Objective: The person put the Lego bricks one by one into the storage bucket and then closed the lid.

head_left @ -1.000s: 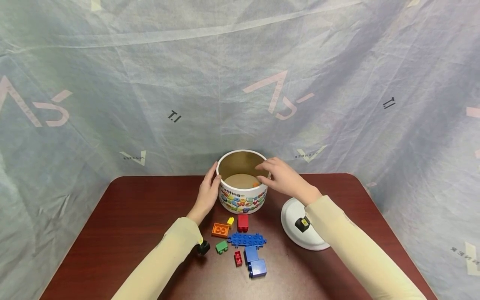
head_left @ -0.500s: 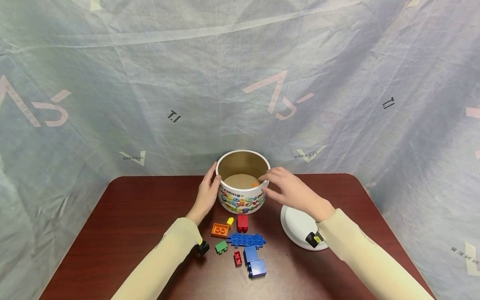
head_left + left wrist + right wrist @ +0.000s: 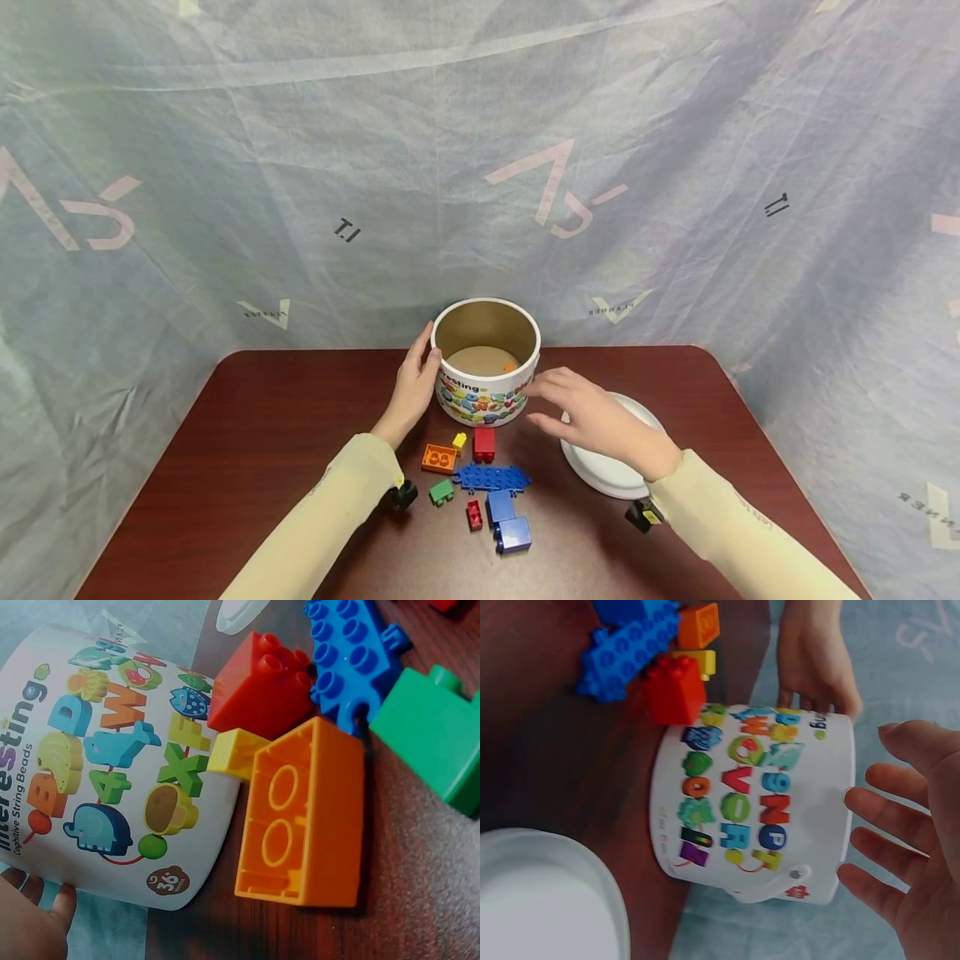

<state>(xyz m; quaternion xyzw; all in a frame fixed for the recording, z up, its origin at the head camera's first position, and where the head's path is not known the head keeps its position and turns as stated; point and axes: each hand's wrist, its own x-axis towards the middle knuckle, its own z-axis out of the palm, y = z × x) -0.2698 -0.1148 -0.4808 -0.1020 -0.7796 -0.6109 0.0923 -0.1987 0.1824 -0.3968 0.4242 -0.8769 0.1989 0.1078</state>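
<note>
A white round bucket (image 3: 487, 400) printed with colourful letters stands near the back of the table, its top uncovered. A small orange piece (image 3: 510, 367) shows on its floor. My left hand (image 3: 414, 387) rests along the bucket's left side, thumb by the rim and fingers extended along the wall. Beside the bucket's right wall, my right hand (image 3: 592, 417) hovers with fingers spread and nothing in them. In front of the bucket lie a red block (image 3: 484, 445), a yellow block (image 3: 238, 753), an orange block (image 3: 300, 825), a green block (image 3: 442, 492) and a blue studded base (image 3: 492, 478).
A white round lid (image 3: 611, 467) lies to the right, partly hidden under my right hand in the head view. Nearer the front are a small red block (image 3: 475, 515) and two blue blocks (image 3: 513, 535). A grey printed cloth (image 3: 480, 167) hangs behind the table (image 3: 300, 433).
My right hand has come out from over the bucket's opening and moved right and toward me, now over the lid's left part. My left hand stays at the bucket.
</note>
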